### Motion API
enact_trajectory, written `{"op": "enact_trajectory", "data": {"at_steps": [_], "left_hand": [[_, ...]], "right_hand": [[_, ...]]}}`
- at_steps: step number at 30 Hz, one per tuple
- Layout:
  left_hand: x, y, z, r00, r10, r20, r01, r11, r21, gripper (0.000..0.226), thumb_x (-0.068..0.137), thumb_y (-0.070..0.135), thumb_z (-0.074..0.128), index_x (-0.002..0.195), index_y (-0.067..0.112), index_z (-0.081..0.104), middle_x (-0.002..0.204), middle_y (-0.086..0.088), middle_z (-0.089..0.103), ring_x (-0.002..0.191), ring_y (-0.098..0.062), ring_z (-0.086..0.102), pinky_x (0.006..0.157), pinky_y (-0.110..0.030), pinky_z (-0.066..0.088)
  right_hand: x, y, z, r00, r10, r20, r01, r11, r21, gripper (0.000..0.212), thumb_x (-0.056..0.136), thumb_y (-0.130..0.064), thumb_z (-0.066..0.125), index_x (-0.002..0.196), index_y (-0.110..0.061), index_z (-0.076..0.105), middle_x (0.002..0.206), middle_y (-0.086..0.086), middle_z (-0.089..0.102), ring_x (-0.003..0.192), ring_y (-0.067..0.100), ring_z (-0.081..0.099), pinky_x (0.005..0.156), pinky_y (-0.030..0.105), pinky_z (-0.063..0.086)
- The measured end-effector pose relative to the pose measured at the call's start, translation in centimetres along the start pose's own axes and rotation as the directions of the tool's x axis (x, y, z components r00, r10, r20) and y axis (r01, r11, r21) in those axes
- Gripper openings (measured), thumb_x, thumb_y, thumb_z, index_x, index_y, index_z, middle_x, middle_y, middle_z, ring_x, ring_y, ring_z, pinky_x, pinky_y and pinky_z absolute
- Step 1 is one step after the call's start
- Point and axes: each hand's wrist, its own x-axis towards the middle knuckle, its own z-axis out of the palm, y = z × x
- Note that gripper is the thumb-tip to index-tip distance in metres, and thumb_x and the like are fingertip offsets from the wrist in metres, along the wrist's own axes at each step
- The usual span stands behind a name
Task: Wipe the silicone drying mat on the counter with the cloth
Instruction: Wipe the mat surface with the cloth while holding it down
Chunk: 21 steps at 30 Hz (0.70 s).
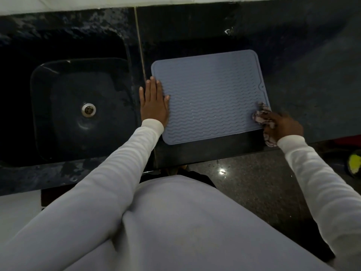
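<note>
Counter: we see a dark, mottled stone counter (293,45) spanning the view, dimly lit.
Sink: a dark basin (78,106) is sunk into the counter's left part, with a round metal drain (88,109) at its bottom.
Seam: a pale joint line (139,44) runs across the counter just right of the sink.
Wall: a pale strip (58,2) lies beyond the counter's far edge.
Floor: speckled grey stone floor (254,173) lies below the counter's front edge, and we see a small bright glint of light on it.
</note>
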Motion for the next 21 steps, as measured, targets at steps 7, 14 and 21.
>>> {"op": "enact_trajectory", "data": {"at_steps": [7, 14, 21], "left_hand": [[-0.1, 0.2, -0.1, 1.000, -0.004, -0.002, 0.004, 1.000, 0.013, 0.062, 0.106, 0.041, 0.011, 0.156, 0.007, 0.003, 0.164, -0.013, -0.002, 0.152, -0.026, -0.002, 0.123, -0.044, -0.005], [0.1, 0.2, 0.1, 1.000, -0.003, -0.004, 0.003, 1.000, 0.009, 0.061, 0.106, 0.039, 0.014, 0.156, 0.007, 0.004, 0.164, -0.013, -0.001, 0.152, -0.026, -0.002, 0.123, -0.045, -0.005], [0.0, -0.1, 0.2, 1.000, 0.005, -0.018, -0.005, 1.000, 0.007, 0.060, 0.106, 0.040, 0.013, 0.157, 0.009, 0.004, 0.165, -0.012, 0.001, 0.152, -0.025, 0.000, 0.123, -0.045, -0.005]], "right_hand": [[-0.3, -5.1, -1.3, 0.997, -0.013, -0.076, 0.020, 0.995, 0.096, 0.043, 0.081, -0.032, 0.069, 0.124, -0.030, 0.063, 0.112, 0.019, 0.061, 0.092, 0.043, 0.062, 0.080, 0.044, 0.052], [-3.0, -21.3, 4.3, 0.841, -0.514, -0.171, 0.538, 0.829, 0.155, 0.043, 0.090, -0.043, 0.052, 0.129, -0.026, 0.060, 0.134, 0.014, 0.054, 0.114, 0.033, 0.059, 0.088, 0.044, 0.053], [-3.8, -21.0, 7.3, 0.844, -0.505, -0.182, 0.503, 0.862, -0.062, 0.053, 0.084, -0.022, 0.064, 0.135, -0.028, 0.053, 0.126, 0.023, 0.055, 0.066, 0.036, 0.062, 0.045, 0.040, 0.050]]}}
